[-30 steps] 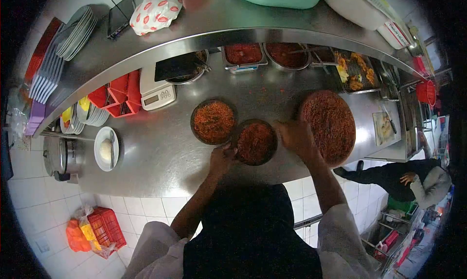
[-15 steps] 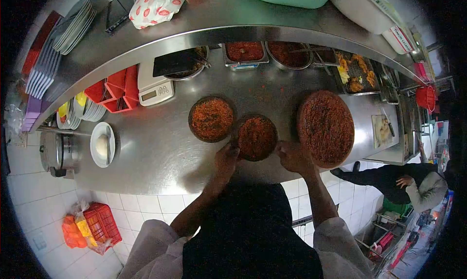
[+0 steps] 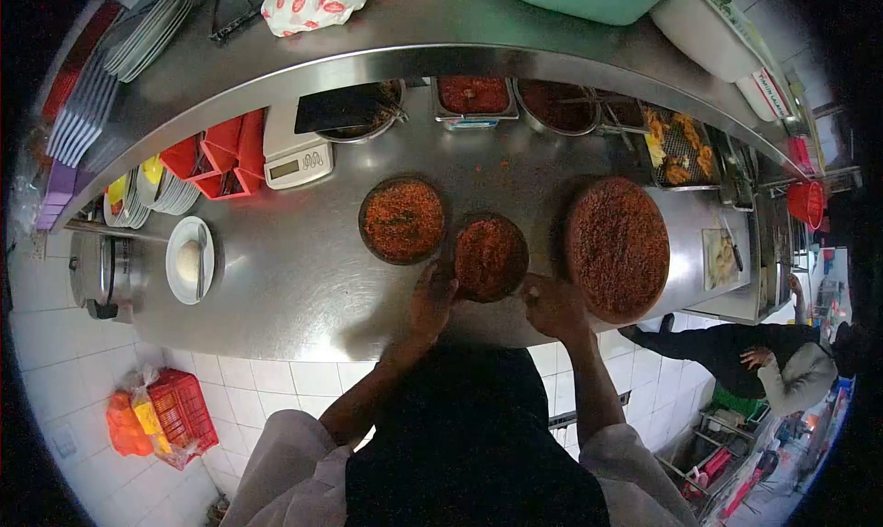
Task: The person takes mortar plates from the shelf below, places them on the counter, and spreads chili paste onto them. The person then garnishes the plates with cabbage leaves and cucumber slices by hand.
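A small dark round dish (image 3: 491,257) of coarse red chili paste stands near the front of the steel counter. My left hand (image 3: 432,299) is closed at its lower left rim. Against the lower right rim is my right hand (image 3: 556,306), its fingers curled; they partly hide the contact. A second small dish (image 3: 403,221) with brighter orange-red paste sits just behind and to the left, close to the first. To the right of my right hand lies a much larger round dish (image 3: 618,249), full of darker red paste.
Left on the counter (image 3: 285,297) are a white oval plate (image 3: 208,260), a kitchen scale (image 3: 299,166) and red bins (image 3: 225,154). Food trays (image 3: 475,97) line the back under a raised shelf (image 3: 386,65). A cutting board (image 3: 719,258) with a knife lies right; another person (image 3: 773,357) is beyond.
The whole view has shifted slightly. My right hand sits a little lower along the near dish's edge; my left hand stays at its rim. The dishes keep their places on the counter.
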A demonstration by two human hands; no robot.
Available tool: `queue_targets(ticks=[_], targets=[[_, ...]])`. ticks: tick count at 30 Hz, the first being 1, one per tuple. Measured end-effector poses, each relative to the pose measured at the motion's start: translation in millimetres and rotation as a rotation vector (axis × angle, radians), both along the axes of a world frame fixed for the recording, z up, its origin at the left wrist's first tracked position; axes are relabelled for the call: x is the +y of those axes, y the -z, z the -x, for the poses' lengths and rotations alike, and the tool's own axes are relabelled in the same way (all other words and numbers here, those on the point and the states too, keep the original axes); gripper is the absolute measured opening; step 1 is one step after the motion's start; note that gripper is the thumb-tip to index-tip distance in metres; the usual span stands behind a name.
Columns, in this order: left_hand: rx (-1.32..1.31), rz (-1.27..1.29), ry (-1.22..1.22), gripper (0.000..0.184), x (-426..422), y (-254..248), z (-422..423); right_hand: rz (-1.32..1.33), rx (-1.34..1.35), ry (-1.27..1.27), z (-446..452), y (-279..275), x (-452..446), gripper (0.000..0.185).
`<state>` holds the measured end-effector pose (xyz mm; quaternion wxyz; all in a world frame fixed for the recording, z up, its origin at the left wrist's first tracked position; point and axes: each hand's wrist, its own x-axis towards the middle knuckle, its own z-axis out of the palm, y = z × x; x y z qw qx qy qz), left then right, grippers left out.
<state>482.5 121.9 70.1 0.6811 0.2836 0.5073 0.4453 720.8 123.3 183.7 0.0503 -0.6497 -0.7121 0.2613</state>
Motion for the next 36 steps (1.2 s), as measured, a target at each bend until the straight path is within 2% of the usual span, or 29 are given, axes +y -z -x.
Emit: queue_targets(ticks=[3,4,6,8,9,12,13,15,18,19,21,22,23,26,27,30,31,34,36], targets=[[-0.051,0.032,0.013,0.054,2,-3,2,0.020,-0.122,0.177,9,-8,1,0.018],[-0.062,0.063,0.023,0.051,3,-6,5,0.037,-0.055,0.162,9,-6,-3,0.018],[0.187,-0.002,0.178,0.044,3,-18,9,0.070,0.080,0.130,7,6,-19,0.018],[0.298,0.042,0.320,0.041,2,-22,11,-0.064,0.210,0.194,12,43,-33,0.018],[0.286,0.114,0.383,0.041,1,-20,10,-0.131,0.274,0.227,17,48,-34,0.019],[0.118,0.144,0.373,0.038,-4,-13,11,-0.079,0.327,0.402,4,41,-38,0.020],[0.040,0.125,0.342,0.036,-5,-18,11,0.005,0.251,0.420,5,30,-40,0.019],[0.213,0.094,0.365,0.039,9,-42,7,0.162,0.094,0.448,4,9,-38,0.018],[0.359,-0.047,0.391,0.043,12,-45,8,0.010,0.144,0.370,20,56,-52,0.017],[0.313,-0.047,0.386,0.044,10,-40,9,-0.056,0.399,0.301,16,63,-49,0.019],[0.146,0.018,0.356,0.045,8,-29,13,-0.158,0.256,0.392,2,74,-52,0.037],[0.026,0.081,0.331,0.045,8,-29,15,-0.189,0.199,0.360,-6,60,-53,0.040],[0.028,0.107,0.324,0.047,6,-30,16,-0.222,0.141,0.330,-14,45,-53,0.043],[0.042,0.136,0.309,0.052,3,-33,14,-0.005,0.071,0.258,-29,32,-59,0.036],[0.059,0.119,0.315,0.052,2,-19,15,0.169,0.293,0.327,-28,40,-57,0.038],[0.082,0.121,0.386,0.048,8,-30,16,-0.060,0.118,0.367,7,87,-57,0.022],[0.084,0.131,0.419,0.046,10,-37,16,-0.059,0.261,0.375,10,94,-51,0.022],[0.116,0.022,0.450,0.049,7,-35,20,-0.243,0.137,0.325,17,70,-47,0.020],[0.240,0.033,0.456,0.049,8,-33,19,0.045,0.167,0.339,12,48,-49,0.037]])
